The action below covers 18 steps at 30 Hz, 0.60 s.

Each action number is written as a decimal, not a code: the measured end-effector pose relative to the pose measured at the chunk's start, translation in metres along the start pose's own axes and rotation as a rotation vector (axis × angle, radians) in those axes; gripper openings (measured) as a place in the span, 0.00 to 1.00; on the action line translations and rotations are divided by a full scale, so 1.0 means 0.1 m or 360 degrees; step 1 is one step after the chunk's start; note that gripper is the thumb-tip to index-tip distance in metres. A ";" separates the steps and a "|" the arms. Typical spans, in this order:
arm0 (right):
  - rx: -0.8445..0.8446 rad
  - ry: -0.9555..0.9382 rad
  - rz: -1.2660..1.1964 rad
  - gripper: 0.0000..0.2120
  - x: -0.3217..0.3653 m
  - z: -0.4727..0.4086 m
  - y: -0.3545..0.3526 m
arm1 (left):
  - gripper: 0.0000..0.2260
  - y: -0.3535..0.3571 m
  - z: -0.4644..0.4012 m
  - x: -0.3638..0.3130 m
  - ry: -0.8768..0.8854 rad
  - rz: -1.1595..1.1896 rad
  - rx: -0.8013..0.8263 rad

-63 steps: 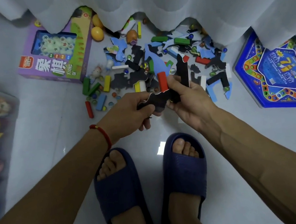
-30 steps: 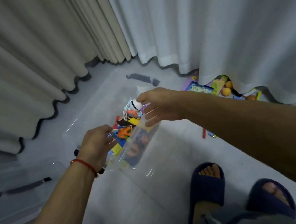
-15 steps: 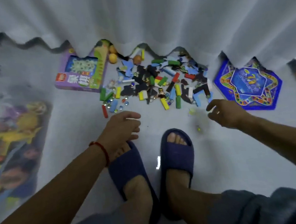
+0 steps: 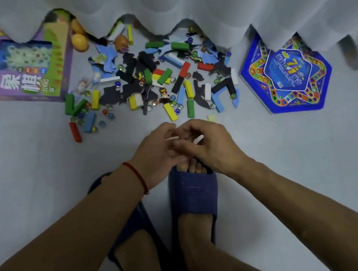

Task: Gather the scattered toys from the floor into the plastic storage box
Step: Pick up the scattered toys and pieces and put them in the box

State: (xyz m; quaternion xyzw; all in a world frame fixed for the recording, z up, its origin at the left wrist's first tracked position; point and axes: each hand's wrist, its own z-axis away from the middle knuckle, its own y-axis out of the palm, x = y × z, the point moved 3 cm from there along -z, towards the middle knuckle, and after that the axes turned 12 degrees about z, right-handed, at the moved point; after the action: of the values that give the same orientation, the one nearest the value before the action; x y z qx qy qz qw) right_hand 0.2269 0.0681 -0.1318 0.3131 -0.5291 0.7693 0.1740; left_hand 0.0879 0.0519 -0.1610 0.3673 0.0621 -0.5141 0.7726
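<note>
Pale grey floor (image 4: pixel 36 194) fills the view, with a white curtain (image 4: pixel 203 0) hanging along its far edge. Nearest the camera, two forearms are seen reaching forward above a pair of dark blue rubber slippers (image 4: pixel 192 191). A thin red cord bracelet (image 4: pixel 137 177) is worn on the left wrist. The left hand (image 4: pixel 155 151) and the right hand (image 4: pixel 210 145) are brought together just above the slipper toes, fingers curled and touching each other. Small white slivers (image 4: pixel 198 138) show between the fingers, but it cannot be told what they are or which hand pinches them.

Beyond the hands, the scattered toys lie on the floor: a heap of coloured wooden blocks (image 4: pixel 163 77), with black and blue foam puzzle pieces (image 4: pixel 114 93) and glass marbles (image 4: pixel 105 112) mixed in among them. A red wooden block (image 4: pixel 75 132) lies at the near left edge of the heap. A purple cardboard game box (image 4: pixel 23 70) is set to the left of the heap, and a blue star-patterned game board (image 4: pixel 286 73) to its right. Two orange plastic eggs (image 4: pixel 80 42) are seen by the curtain hem. No plastic storage box appears anywhere in view.
</note>
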 end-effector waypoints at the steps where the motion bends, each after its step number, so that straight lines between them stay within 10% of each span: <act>1: -0.0051 -0.0007 0.0014 0.06 -0.01 -0.05 -0.03 | 0.20 0.00 -0.04 -0.01 -0.0026 0.0104 -0.0038; 8: -0.0465 0.0948 0.0480 0.22 -1.13 -0.66 -0.62 | 0.15 -0.07 -0.07 -0.05 -0.0129 0.0320 -0.0242; 18: -0.0658 0.0892 0.0501 0.12 -1.45 -0.75 -0.47 | 0.15 -0.06 -0.08 -0.08 -0.0129 0.0284 -0.0236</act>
State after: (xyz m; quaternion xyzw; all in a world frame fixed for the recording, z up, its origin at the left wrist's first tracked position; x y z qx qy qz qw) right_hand 0.3402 0.1643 -0.2138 -0.0361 -0.6467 0.7193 0.2512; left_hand 0.0814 0.0622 -0.1659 0.2920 0.0358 -0.4517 0.8423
